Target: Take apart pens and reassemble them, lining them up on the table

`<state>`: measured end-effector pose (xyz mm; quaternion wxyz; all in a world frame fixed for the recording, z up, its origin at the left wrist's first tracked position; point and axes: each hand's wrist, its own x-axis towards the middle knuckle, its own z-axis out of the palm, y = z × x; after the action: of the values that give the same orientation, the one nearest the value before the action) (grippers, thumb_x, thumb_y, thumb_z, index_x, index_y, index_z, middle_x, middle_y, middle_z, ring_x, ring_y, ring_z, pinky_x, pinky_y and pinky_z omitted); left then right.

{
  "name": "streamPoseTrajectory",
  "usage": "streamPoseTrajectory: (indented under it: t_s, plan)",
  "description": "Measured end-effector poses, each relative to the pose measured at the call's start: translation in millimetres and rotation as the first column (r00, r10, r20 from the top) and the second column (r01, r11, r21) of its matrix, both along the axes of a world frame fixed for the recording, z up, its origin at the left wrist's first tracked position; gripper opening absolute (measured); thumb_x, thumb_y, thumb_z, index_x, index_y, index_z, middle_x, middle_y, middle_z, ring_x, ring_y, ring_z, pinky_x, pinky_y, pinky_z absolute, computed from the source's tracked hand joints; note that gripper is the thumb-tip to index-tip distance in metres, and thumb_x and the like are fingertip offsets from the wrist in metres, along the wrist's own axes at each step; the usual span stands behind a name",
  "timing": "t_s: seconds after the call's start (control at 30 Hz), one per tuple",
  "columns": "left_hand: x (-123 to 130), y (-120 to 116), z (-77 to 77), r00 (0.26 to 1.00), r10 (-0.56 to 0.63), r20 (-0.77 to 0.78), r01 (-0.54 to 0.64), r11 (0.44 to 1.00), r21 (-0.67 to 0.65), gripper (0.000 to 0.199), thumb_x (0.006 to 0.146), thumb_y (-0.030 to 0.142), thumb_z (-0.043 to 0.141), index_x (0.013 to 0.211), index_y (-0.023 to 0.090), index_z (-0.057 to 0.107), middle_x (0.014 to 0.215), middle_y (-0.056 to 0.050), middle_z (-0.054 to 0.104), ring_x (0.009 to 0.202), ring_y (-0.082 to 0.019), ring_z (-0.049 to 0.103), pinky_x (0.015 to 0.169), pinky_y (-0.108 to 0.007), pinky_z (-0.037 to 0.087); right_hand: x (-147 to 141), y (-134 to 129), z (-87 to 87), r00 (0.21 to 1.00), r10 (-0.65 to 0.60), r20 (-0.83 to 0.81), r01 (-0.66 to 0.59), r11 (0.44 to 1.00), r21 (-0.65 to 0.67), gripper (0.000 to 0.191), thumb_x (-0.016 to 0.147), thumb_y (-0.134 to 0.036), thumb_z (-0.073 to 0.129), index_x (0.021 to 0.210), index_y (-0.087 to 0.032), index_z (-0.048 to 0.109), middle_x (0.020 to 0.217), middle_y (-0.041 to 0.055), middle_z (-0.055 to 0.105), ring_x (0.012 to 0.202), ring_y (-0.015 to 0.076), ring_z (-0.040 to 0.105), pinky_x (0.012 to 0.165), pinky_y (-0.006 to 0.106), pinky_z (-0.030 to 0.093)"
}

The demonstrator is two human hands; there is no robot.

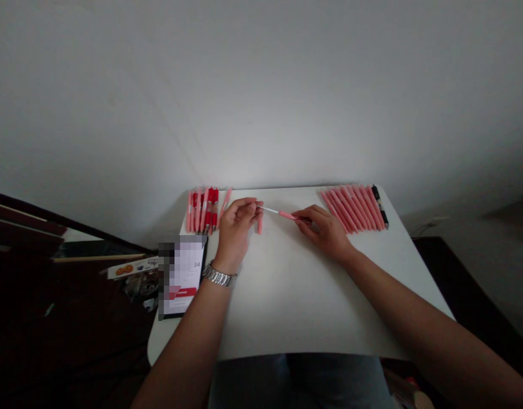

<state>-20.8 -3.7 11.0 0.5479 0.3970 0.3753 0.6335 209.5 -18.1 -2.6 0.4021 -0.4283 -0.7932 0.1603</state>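
Observation:
Over the back half of the table, my left hand [244,216] pinches the far end of a thin white pen refill [269,209]. The refill runs into a pink pen barrel [287,215], whose other end sits between the closed fingers of my right hand [323,227]. Just below my left fingertips is a short pink pen part [260,224]; whether those fingers also hold it, I cannot tell. A metal-band watch [219,275] is on my left wrist.
Pink and red pens [203,210] lie at the table's back left. Several pink pens [355,209] lie in a row at the back right, beside a black pen [380,207]. A tablet-like screen [187,278], partly blurred, rests at the left edge. The wall [261,113] stands behind.

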Motion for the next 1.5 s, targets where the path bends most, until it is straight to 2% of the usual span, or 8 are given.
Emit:
streamPoseTrajectory:
  t_s: [0.2,0.6,0.87,1.23,1.5]
  plan:
    - [-1.0,0.7,-0.5,1.0,0.011,0.013,-0.011,1.0,-0.001,0.028,0.079,0.033,0.083,0.098,0.017,0.07,0.099,-0.007,0.076,0.088,-0.015,0.073,0.089,-0.033,0.06,1.2,0.6,-0.6,1.0,-0.001,0.005,0.001,1.0,0.018,0.017,0.099,-0.024,0.056,0.111,-0.021,0.068,0.092,0.0063,0.066,0.079,0.017,0.065,0.071,0.03,0.055]
    - [-1.3,-1.2,-0.5,0.996,-0.018,-0.084,0.021,0.999,0.036,0.03,0.08,0.037,0.082,0.1,0.018,0.07,0.101,-0.008,0.075,0.091,-0.016,0.072,0.088,-0.034,0.06,1.2,-0.1,-1.6,1.0,-0.003,0.009,0.003,1.0,-0.002,0.019,0.1,-0.029,0.056,0.113,-0.023,0.068,0.098,0.0082,0.068,0.081,0.0188,0.066,0.072,0.032,0.056]
    - [-0.4,-1.3,-3.8,0.989,-0.031,-0.143,0.043,0.996,0.081,0.03,0.083,0.034,0.081,0.106,0.02,0.068,0.101,-0.007,0.076,0.094,-0.016,0.072,0.086,-0.032,0.061,0.0,-1.0,-0.9,1.0,0.001,-0.008,-0.001,1.0,0.002,0.018,0.099,-0.027,0.056,0.112,-0.022,0.069,0.095,0.0073,0.067,0.08,0.0179,0.066,0.071,0.031,0.056]
    - [0.9,-3.0,-5.3,0.981,-0.071,-0.18,0.084,0.994,0.065,0.035,0.083,0.036,0.08,0.11,0.02,0.066,0.106,-0.01,0.077,0.096,-0.018,0.073,0.088,-0.033,0.059,0.1,-0.6,-1.6,1.0,0.01,-0.006,-0.01,1.0,-0.013,0.018,0.1,-0.029,0.057,0.112,-0.023,0.069,0.095,0.0068,0.066,0.079,0.0172,0.066,0.071,0.031,0.057]
    - [0.5,-4.2,-3.0,0.974,-0.089,-0.206,0.1,0.994,0.046,0.036,0.083,0.036,0.08,0.112,0.02,0.065,0.109,-0.012,0.077,0.09,-0.017,0.073,0.08,-0.03,0.057,0.4,-0.8,-0.2,1.0,0.01,0.001,-0.01,1.0,-0.003,0.019,0.1,-0.03,0.056,0.111,-0.022,0.069,0.093,0.0071,0.066,0.078,0.0176,0.064,0.071,0.032,0.056]
